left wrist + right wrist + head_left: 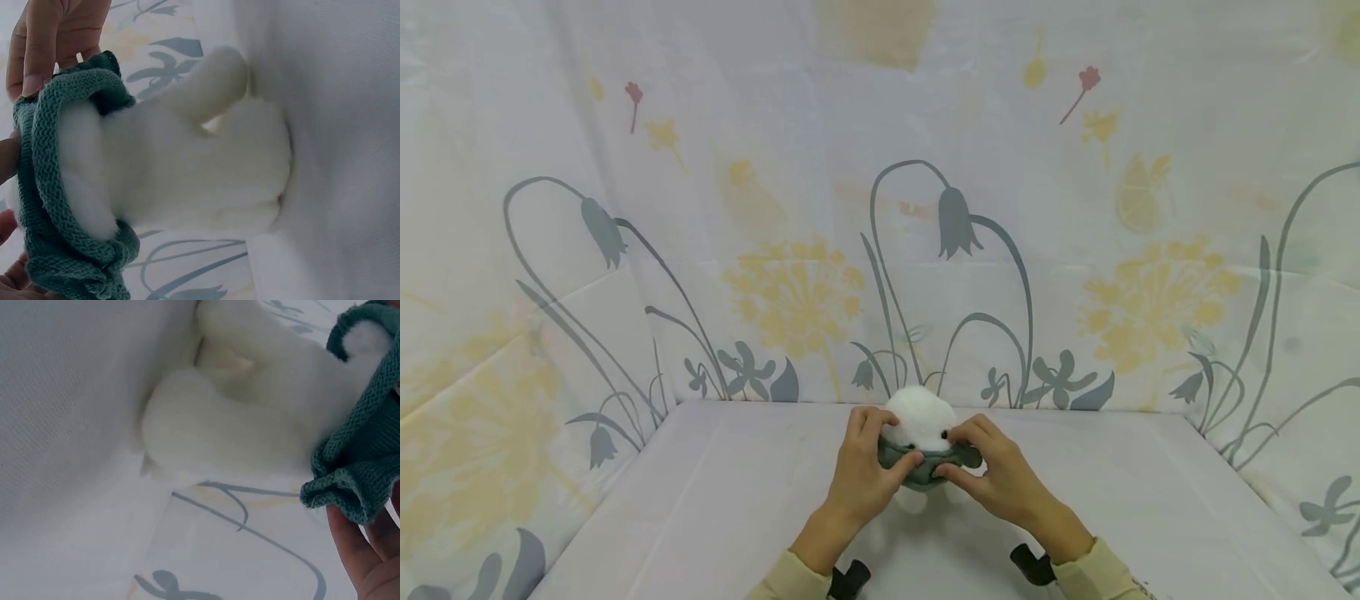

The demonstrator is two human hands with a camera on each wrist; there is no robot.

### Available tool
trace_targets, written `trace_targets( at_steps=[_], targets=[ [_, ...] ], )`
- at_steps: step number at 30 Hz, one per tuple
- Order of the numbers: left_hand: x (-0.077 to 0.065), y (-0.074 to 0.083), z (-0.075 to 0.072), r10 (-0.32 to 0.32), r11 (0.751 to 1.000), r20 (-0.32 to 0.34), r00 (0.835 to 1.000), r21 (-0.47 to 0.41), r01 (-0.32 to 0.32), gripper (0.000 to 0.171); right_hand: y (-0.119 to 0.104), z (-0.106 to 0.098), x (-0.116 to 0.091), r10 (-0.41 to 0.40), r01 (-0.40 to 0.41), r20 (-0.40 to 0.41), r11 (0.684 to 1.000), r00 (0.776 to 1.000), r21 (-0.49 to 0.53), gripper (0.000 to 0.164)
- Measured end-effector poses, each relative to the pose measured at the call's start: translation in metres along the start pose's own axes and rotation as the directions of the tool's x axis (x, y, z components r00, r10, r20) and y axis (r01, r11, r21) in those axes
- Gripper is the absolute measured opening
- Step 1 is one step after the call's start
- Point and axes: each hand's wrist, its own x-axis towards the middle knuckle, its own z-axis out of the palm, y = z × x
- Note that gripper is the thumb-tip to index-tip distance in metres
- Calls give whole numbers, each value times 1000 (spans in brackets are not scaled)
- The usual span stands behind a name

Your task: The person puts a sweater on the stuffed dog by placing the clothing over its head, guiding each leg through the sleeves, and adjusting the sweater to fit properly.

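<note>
A white plush toy (919, 417) with small black eyes stands upright on the table, its legs touching the surface. Around its lower face and neck sits a green knitted sweater (50, 144) with a rolled edge; the toy's white body (181, 156) is bare below it. My left hand (867, 458) grips the sweater on the left side, thumb in front and fingers by the toy's head. On the other side my right hand (1000, 471) pinches the knit between thumb and fingers. A small sleeve (340, 494) hangs near the right fingers in the right wrist view.
The white table (737, 500) reaches back to a patterned cloth (805, 208) with printed flowers, which also hangs at both sides. Black wrist-camera mounts (850, 579) show below the wrists, near the beige sleeves (1097, 571).
</note>
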Motion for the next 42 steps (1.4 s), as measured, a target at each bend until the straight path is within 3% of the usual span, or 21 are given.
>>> trace_targets(
  at_steps=[10,18,34,38,42],
  targets=[
    [-3,-2,4,-21,1000,13,1000,3,21,53,5,0,-2,-24,24,-11,998,1000,62,30],
    [-7,-7,10,36,999,11,999,25,-36,39,8,5,-3,8,-6,-23,997,1000,74,25],
    [-12,-11,15,-4,1000,44,999,-5,5,37,14,11,-8,14,-14,2,990,1000,140,23],
    [-12,-9,16,6,1000,25,1000,-20,-5,35,12,12,-7,-13,15,-23,993,1000,115,24],
    [-6,0,9,32,999,-17,999,-38,-33,32,3,9,-2,-89,97,-98,992,991,79,32]
  ],
)
